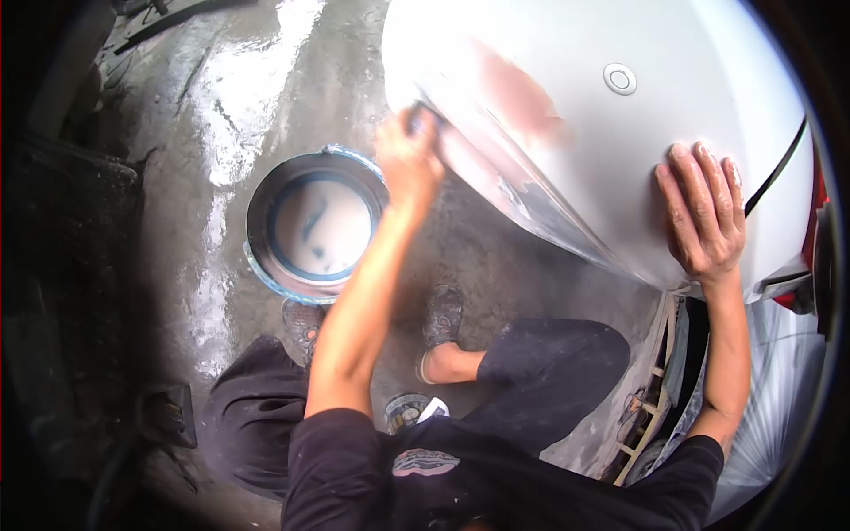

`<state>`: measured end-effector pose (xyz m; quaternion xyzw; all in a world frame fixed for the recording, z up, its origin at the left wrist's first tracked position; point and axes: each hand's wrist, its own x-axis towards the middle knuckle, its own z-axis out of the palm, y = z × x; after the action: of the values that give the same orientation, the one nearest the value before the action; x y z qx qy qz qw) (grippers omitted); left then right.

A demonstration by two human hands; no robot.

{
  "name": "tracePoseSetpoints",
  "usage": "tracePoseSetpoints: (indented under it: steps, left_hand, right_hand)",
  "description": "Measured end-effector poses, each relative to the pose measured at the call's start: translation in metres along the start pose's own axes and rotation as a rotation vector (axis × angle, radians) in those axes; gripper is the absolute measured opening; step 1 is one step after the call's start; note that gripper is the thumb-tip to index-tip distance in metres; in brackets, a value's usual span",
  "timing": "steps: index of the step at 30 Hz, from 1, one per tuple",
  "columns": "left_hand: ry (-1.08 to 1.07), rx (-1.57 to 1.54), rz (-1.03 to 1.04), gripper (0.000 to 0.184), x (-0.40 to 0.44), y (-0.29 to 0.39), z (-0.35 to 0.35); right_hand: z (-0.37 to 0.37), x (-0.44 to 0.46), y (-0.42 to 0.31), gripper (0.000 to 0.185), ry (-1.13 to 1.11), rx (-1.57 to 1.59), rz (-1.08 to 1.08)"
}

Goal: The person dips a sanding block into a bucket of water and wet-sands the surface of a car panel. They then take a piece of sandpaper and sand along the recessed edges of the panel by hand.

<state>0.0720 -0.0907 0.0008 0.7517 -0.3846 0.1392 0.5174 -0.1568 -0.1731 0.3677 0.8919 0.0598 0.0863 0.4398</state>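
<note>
Palm down, my right hand [706,208] lies on the white car bumper [611,150], fingers apart and wet, holding nothing. My left hand [412,159] is closed on a small dark object [422,118] at the bumper's left edge; motion blur hides what it is. Just left of that hand stands a round bucket [261,208] with milky liquid in it. A reddish patch [518,93] and scraped marks show on the bumper, and a round sensor [620,79] sits above my right hand.
Wet concrete floor [217,159] stretches around the bucket. My shoes [443,316] and bent knees are below the bumper. A small can [407,412] stands between my legs. Clear plastic sheeting [775,380] and a wheel-well edge are at the lower right.
</note>
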Motion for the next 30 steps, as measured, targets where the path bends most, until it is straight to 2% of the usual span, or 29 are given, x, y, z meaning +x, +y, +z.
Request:
tracePoseSetpoints:
  steps: [1, 4, 5, 7, 10, 11, 13, 15, 16, 17, 19, 21, 23, 27, 28, 30]
  left_hand:
    - [-0.079, 0.000, 0.067, 0.059, -0.018, 0.018, -0.006]
    - [-0.163, 0.106, 0.049, 0.064, 0.009, 0.004, -0.012]
    - [-0.137, 0.092, -0.026, 0.055, 0.031, -0.012, -0.006]
    - [-0.121, -0.001, -0.222, 0.055, 0.068, -0.030, -0.001]
    - [-0.083, 0.172, -0.085, 0.057, 0.039, -0.017, 0.000]
    - [-0.142, 0.178, -0.012, 0.060, 0.016, 0.000, -0.009]
    - [-0.220, 0.024, 0.050, 0.065, -0.001, 0.013, -0.022]
    - [-0.205, 0.067, 0.063, 0.069, 0.016, -0.020, -0.009]
    - [-0.105, 0.083, 0.004, 0.065, 0.036, -0.041, 0.004]
    - [-0.126, 0.030, -0.145, 0.061, 0.063, -0.043, -0.002]
    - [-0.201, 0.067, -0.181, 0.060, 0.081, -0.053, -0.001]
    - [-0.151, 0.195, 0.005, 0.062, 0.050, -0.038, 0.000]
    - [-0.202, 0.074, 0.113, 0.065, 0.012, -0.004, -0.014]
    - [-0.262, 0.109, -0.016, 0.057, 0.059, -0.024, -0.014]
    - [-0.145, 0.108, -0.017, 0.053, 0.072, -0.035, -0.003]
    - [-0.137, 0.122, -0.023, 0.051, 0.079, -0.036, -0.004]
  right_hand:
    - [0.001, -0.001, -0.001, 0.031, 0.002, 0.013, -0.003]
    - [0.000, 0.003, 0.000, 0.030, -0.005, -0.003, -0.006]
    - [-0.002, 0.002, -0.002, 0.030, -0.014, 0.004, 0.000]
    - [0.000, 0.002, -0.003, 0.028, 0.017, -0.018, -0.003]
    - [-0.003, 0.002, 0.000, 0.026, -0.007, -0.017, -0.012]
    - [-0.003, 0.002, 0.000, 0.026, 0.001, -0.020, -0.004]
    - [-0.001, 0.000, -0.001, 0.027, 0.004, -0.021, -0.008]
    - [0.002, 0.000, 0.001, 0.027, 0.005, -0.021, -0.011]
    - [0.001, 0.000, 0.000, 0.027, 0.006, -0.016, -0.009]
    - [0.000, 0.000, -0.001, 0.027, 0.011, -0.009, -0.006]
    - [-0.002, 0.000, 0.000, 0.028, 0.014, -0.009, -0.006]
    - [-0.003, 0.001, 0.001, 0.029, -0.016, -0.016, -0.023]
    - [-0.002, 0.001, 0.001, 0.029, -0.002, 0.003, -0.023]
    - [-0.001, -0.003, -0.003, 0.031, -0.014, 0.017, -0.033]
    - [0.000, -0.002, -0.004, 0.032, -0.016, 0.011, -0.031]
    - [-0.003, 0.000, -0.001, 0.033, -0.029, 0.011, -0.035]
